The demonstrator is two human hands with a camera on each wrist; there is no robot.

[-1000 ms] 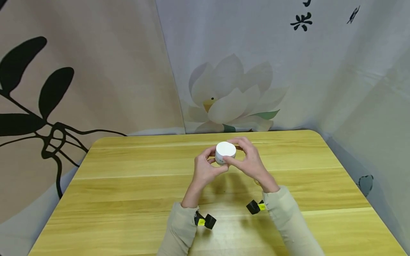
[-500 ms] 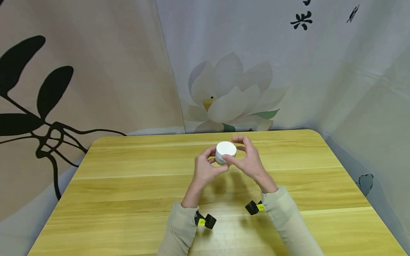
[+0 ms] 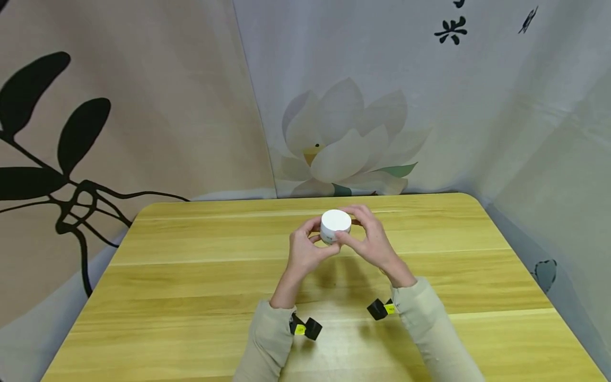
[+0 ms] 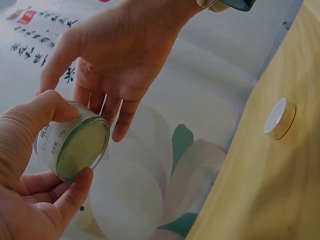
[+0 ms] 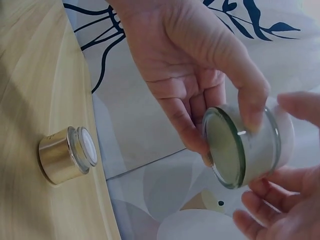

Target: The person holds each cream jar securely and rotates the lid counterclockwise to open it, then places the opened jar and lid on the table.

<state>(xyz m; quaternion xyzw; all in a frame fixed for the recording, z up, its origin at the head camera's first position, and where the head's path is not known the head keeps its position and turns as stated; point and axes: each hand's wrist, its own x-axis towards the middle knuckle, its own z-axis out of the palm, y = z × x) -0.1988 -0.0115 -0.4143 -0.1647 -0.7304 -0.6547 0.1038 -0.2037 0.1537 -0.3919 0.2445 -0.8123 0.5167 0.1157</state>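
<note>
- Jar [image 3: 334, 225], head view: it is held clear of the table [image 3: 191, 297], toward the far edge, with its white top up. Your left hand [image 3: 304, 250] grips it from the left. Your right hand [image 3: 374, 243] grasps it from the right, thumb in front and fingers behind.
- Head view, change: half a second ago your right forefinger stood lifted away from the jar; it now lies back at the far side. Contact at that fingertip cannot be confirmed. The jar is in practically the same position, and your left hand has kept its place.
- Head view, meaning: judge this as a small adjustment of the right-hand grip. The jar remains in both hands, and no gap shows below the white top. Whether the top has turned, you cannot tell.
- Left wrist view: the glass base is in sight, with printed lettering on the side. Your left thumb lies on that side; another left fingertip touches the base rim. A small gold pot [image 4: 280, 119] stands upright on the table.
- Right wrist view: your right thumb rests on the jar's side, and a curled right fingertip meets the base edge. Your left fingers lie toward the opposite end. The pot, gold-sided and white-topped, stands well apart from the jar.
</note>
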